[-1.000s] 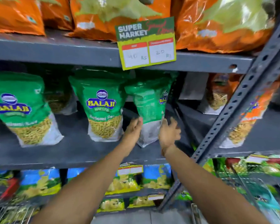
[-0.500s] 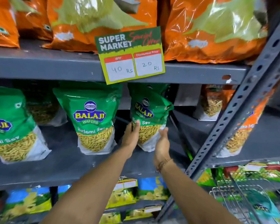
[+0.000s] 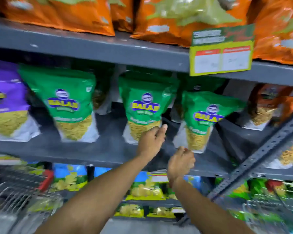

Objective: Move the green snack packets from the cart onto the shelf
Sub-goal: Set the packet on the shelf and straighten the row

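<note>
Three green snack packets stand on the grey middle shelf (image 3: 91,149): a left one (image 3: 66,105), a middle one (image 3: 142,107) and a right one (image 3: 203,119), which tilts. My left hand (image 3: 152,141) reaches up with fingers spread, its fingertips against the middle packet's lower right corner. Just under the right packet's bottom edge, my right hand (image 3: 181,161) has loosely curled fingers with nothing in them. A wire cart (image 3: 269,208) at the lower right holds more green packets, all blurred.
Orange packets (image 3: 74,12) fill the shelf above, where a price sign (image 3: 222,51) hangs. A purple packet (image 3: 5,102) stands at far left and orange ones (image 3: 264,107) at right. A slotted upright (image 3: 269,149) slants across the right. Another wire basket (image 3: 15,191) is at lower left.
The view has swung left, so the shelf appears shifted right. Both hands have come off the right green packet, which now stands on the shelf, and my left hand has moved to the middle packet.
</note>
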Demonstrator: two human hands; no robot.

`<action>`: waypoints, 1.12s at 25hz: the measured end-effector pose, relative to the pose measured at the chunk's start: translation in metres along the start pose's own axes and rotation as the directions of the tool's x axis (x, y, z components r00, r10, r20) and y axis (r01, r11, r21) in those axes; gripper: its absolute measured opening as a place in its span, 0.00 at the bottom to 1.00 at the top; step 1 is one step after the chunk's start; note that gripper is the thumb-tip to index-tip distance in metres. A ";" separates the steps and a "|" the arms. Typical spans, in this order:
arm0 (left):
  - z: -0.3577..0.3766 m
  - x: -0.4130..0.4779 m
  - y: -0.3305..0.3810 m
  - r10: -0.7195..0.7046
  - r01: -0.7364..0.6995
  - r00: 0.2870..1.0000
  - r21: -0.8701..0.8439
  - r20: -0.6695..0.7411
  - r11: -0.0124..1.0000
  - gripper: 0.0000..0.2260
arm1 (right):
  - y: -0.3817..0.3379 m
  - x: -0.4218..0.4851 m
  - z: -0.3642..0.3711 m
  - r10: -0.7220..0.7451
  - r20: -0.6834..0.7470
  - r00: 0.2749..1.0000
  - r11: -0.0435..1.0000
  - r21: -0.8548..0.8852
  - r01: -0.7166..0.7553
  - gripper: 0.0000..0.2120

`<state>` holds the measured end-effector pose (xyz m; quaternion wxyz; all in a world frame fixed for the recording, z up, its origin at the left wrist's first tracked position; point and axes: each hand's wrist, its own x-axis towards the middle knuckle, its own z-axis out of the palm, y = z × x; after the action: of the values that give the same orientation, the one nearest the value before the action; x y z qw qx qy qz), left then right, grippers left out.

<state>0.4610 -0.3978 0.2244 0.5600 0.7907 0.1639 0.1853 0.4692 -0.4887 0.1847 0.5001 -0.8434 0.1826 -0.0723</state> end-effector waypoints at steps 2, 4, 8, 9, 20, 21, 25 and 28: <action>-0.063 0.000 -0.021 -0.055 0.032 0.941 -0.074 -0.335 0.997 0.19 | -0.011 -0.069 0.034 -0.307 0.172 0.936 0.948 0.135 0.287 0.16; -0.135 0.010 -0.037 -0.202 -0.013 0.723 -0.304 -0.661 0.952 0.13 | -0.059 -0.110 0.078 -0.490 0.388 0.780 0.863 0.340 0.374 0.13; -0.253 0.062 -0.068 -0.334 0.057 0.577 -0.372 -0.745 0.926 0.23 | -0.178 -0.132 0.148 -0.552 0.367 0.748 0.768 0.573 0.286 0.14; -0.271 0.074 -0.075 -0.307 0.032 0.652 -0.379 -0.694 0.925 0.27 | -0.197 -0.132 0.155 -0.520 0.332 0.787 0.763 0.596 0.252 0.12; -0.282 0.058 -0.124 -0.076 0.037 0.990 -0.302 -0.118 0.953 0.32 | -0.149 -0.150 0.178 -0.267 0.619 0.739 0.790 0.580 -0.199 0.25; -0.278 0.059 -0.126 -0.069 0.023 0.989 -0.317 -0.133 0.948 0.34 | -0.146 -0.153 0.177 -0.259 0.641 0.722 0.815 0.546 -0.193 0.27; -0.246 0.039 -0.113 -0.173 0.069 0.804 -0.199 -0.569 0.978 0.29 | -0.127 -0.132 0.152 -0.106 0.412 0.905 0.795 0.581 -0.171 0.24; -0.197 -0.002 -0.104 -0.027 0.015 0.915 -0.033 -0.403 0.999 0.20 | -0.101 -0.104 0.108 0.245 0.040 0.969 0.769 0.600 -0.220 0.21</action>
<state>0.3602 -0.2024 0.1855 0.5276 0.7254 0.2817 0.3407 0.4303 -0.3171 0.2256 0.7422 -0.6110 0.2631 -0.0809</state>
